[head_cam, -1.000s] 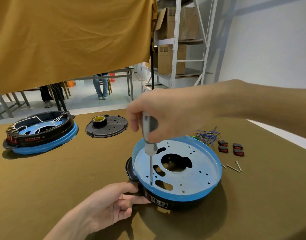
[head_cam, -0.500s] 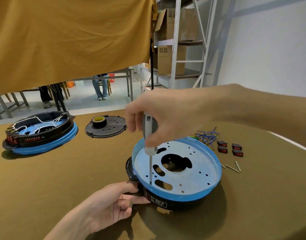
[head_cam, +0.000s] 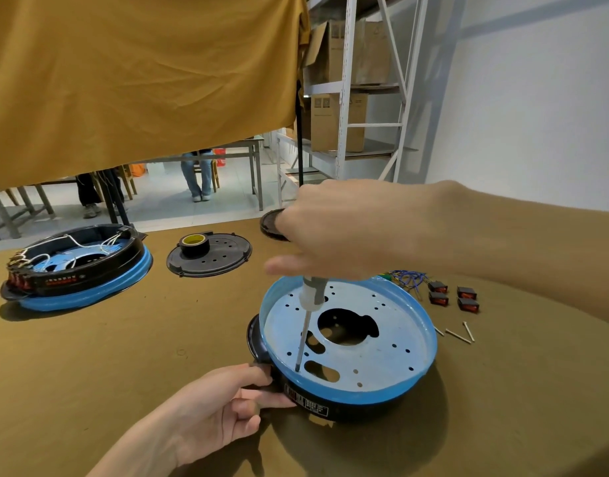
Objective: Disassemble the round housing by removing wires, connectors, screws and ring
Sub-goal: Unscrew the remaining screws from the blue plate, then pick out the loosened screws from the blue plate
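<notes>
The round housing (head_cam: 382, 383) sits in front of me, black outside with a blue rim and a pale perforated plate inside. My right hand (head_cam: 351, 228) grips the top of a grey screwdriver (head_cam: 311, 297) held upright; its tip stands on the plate near the front left rim. My left hand (head_cam: 224, 404) holds the housing's black side at the front left, thumb on top. Removed blue wires (head_cam: 408, 278), several red and black connectors (head_cam: 453, 297) and loose screws (head_cam: 459, 333) lie to the right.
A second housing (head_cam: 76, 270) with white wires stands at the far left. A black cover (head_cam: 213, 258) with a tape roll (head_cam: 193, 243) on it lies behind, and another black disc (head_cam: 270, 223) peeks out past my right hand. A cloth hangs overhead; shelving stands behind.
My right hand has turned on the screwdriver handle and shifted slightly right and up. The tip stays at the same spot. The left hand and the housing have not moved.
</notes>
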The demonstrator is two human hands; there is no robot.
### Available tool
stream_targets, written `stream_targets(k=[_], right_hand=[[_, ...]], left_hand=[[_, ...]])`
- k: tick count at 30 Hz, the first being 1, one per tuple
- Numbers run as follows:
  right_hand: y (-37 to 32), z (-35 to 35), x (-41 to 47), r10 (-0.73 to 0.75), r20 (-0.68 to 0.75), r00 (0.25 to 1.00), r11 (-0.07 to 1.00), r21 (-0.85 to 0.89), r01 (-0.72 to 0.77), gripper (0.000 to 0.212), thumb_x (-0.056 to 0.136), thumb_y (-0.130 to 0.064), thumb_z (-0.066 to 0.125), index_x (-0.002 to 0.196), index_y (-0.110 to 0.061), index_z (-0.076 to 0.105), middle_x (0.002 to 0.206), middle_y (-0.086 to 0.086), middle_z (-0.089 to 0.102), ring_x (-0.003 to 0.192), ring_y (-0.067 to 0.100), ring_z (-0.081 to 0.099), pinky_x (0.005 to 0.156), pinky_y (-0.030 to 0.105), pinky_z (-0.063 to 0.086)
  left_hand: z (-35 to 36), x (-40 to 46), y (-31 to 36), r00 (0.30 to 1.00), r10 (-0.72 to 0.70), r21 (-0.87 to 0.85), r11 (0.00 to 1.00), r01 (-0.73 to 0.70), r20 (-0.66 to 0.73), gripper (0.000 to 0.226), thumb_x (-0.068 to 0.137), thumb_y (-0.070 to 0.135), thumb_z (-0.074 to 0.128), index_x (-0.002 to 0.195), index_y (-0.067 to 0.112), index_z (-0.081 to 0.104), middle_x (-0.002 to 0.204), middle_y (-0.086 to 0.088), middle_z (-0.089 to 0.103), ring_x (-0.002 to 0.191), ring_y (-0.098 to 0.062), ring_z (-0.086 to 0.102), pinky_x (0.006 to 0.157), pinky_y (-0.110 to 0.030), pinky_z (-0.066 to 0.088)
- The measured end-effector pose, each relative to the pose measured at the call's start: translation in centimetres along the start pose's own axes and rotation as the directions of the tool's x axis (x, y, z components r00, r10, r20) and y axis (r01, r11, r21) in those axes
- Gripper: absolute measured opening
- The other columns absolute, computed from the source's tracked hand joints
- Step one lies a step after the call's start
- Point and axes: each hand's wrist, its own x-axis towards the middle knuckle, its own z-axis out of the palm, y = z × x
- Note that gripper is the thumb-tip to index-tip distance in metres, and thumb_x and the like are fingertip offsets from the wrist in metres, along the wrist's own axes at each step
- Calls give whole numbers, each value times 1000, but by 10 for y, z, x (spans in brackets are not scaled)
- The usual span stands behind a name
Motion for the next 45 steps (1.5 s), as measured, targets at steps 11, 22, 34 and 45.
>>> stream_targets(k=[11, 22, 34, 45], right_hand=[[38, 12, -34, 60, -159, 986, 800, 599, 47, 17, 77, -41, 85, 82, -27, 75, 75, -17, 67, 75, -1, 64, 59, 9, 44], [56, 178, -141, 558, 499, 663, -554, 819, -150, 38, 89, -41, 68, 99, -5, 64, 77, 13, 64, 52, 16, 49, 47, 29, 43], [34, 244, -185, 825, -138, 547, 531, 520, -669, 32, 90, -39, 69, 101, -38, 39, 64, -18, 53, 52, 0, 50, 44, 21, 28], [58, 251, -190, 878, -193, 438, 476, 431, -767, 20, 83, -25, 79, 97, -25, 65, 66, -7, 55, 72, 19, 46, 55, 30, 31]], left_hand=[[0, -1, -1, 1000, 9, 4, 1000, -10, 20, 32, 102, 12, 61, 133, 8, 57, 117, -31, 73, 44, -9, 41, 50, -25, 59], [9, 3, -8, 995, 74, 134, 989, -64, -67, 26, 102, 4, 61, 128, 6, 59, 90, -21, 76, 46, -11, 36, 42, -24, 48], [9, 9, -8, 993, 84, 112, 991, -74, -87, 22, 101, 2, 60, 123, 6, 58, 106, -31, 75, 38, -11, 39, 39, -25, 50], [7, 14, -9, 990, 84, 113, 991, -72, -109, 18, 102, -2, 57, 119, 2, 56, 105, -34, 74, 35, -13, 39, 36, -25, 47]])
